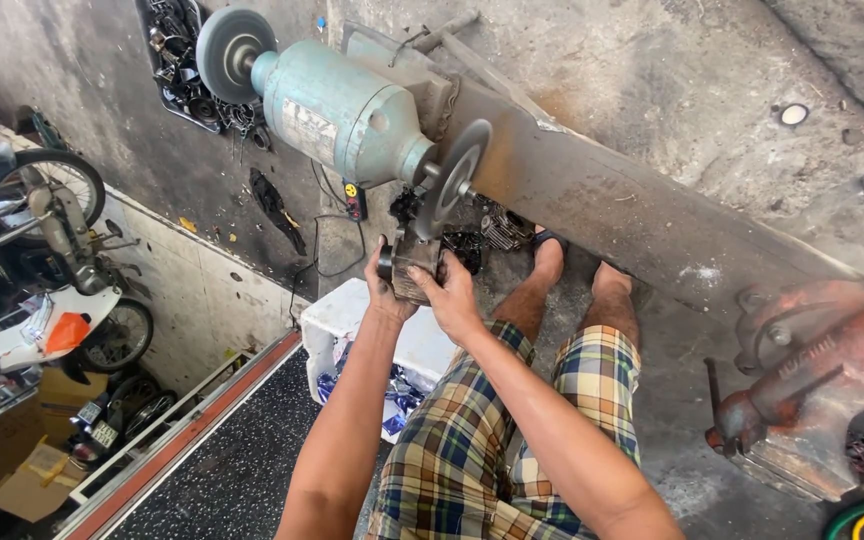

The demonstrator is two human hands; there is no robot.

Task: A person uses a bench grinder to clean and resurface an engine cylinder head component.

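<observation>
Metal part [414, 266] clamped between both hands [422, 285].

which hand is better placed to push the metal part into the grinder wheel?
Probably right: the right hand grips the metal part directly beneath the wheel; the left hand holds its far side.

Bench grinder [342, 110]: painted metal housing, dull grey-green, chipped. Grinding wheel [452, 178] at its 4 o'clock: matt grey abrasive, rough. Metal part [414, 268] against it: dark, unpolished, possibly cast. Workbench [642, 215]: worn, dusty, matt grey. Vise [812, 390]: rusty red cast iron, rough. Shorts [472, 440]: woven plaid cloth. White box [337, 320]: foam-like, matt.
</observation>
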